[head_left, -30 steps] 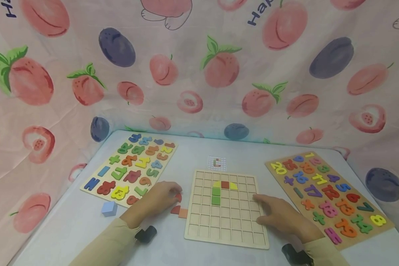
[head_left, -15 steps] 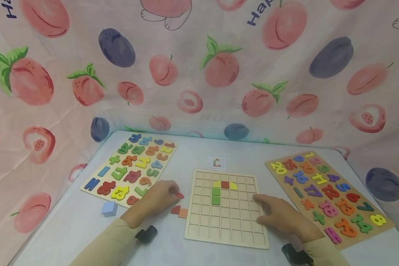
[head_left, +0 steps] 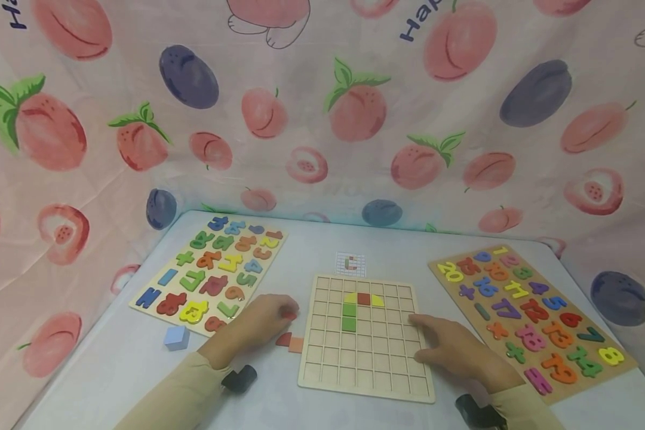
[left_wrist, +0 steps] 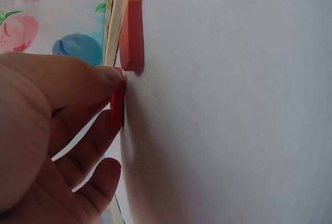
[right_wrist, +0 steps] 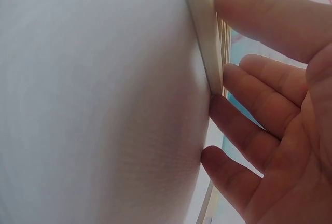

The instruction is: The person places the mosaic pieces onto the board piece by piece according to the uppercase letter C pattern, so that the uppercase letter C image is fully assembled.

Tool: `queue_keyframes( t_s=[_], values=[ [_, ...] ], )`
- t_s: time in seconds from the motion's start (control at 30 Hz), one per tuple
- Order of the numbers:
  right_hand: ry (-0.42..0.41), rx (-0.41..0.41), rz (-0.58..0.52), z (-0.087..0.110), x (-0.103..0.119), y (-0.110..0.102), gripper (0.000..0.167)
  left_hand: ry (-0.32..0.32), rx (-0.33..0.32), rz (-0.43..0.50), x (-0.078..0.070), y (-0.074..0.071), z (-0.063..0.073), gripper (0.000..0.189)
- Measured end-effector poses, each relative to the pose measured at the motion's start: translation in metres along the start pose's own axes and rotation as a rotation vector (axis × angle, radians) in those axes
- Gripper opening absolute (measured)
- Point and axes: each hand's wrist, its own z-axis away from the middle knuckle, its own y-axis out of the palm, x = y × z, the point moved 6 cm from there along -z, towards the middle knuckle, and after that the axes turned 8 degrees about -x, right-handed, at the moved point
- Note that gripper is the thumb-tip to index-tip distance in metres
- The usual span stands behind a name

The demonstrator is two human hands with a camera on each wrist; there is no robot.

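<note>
My left hand [head_left: 259, 319] pinches a small red wooden tile [left_wrist: 118, 105] between thumb and fingers, low over the table left of the grid board [head_left: 355, 365]. Its full outline is hidden by the fingers. Close by lie a darker red curved tile [head_left: 283, 339] and an orange square tile [head_left: 295, 345], which sits against the board's left edge. In the grid are two green squares [head_left: 349, 316], a red square [head_left: 364, 299] and two yellow curved tiles [head_left: 378, 300]. My right hand [head_left: 454, 343] touches the board's right edge with thumb and fingers spread.
A small printed pattern card [head_left: 350, 263] lies behind the grid board. Number puzzle boards stand at left [head_left: 174, 278] and right [head_left: 484, 313]. A blue cube [head_left: 177, 338] sits by the left one. A fruit-print cloth [head_left: 312, 197] hangs behind the table.
The red tile has turned within the left hand's fingers, and that hand has shifted slightly right toward the grid board. The right hand has stayed in place.
</note>
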Motion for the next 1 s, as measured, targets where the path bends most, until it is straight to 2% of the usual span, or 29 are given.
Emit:
queue_keyframes(
  t_s=[0.8, 1.0],
  values=[
    [0.007, -0.006, 0.027, 0.0001, -0.0005, 0.0009, 0.073, 0.026, -0.006, 0.010, 0.0032, -0.0015, 0.0017, 0.020],
    [-0.013, -0.014, 0.027, 0.0003, 0.0006, 0.0003, 0.073, 0.001, -0.014, 0.024, 0.0007, -0.0038, 0.0025, 0.021]
  ],
)
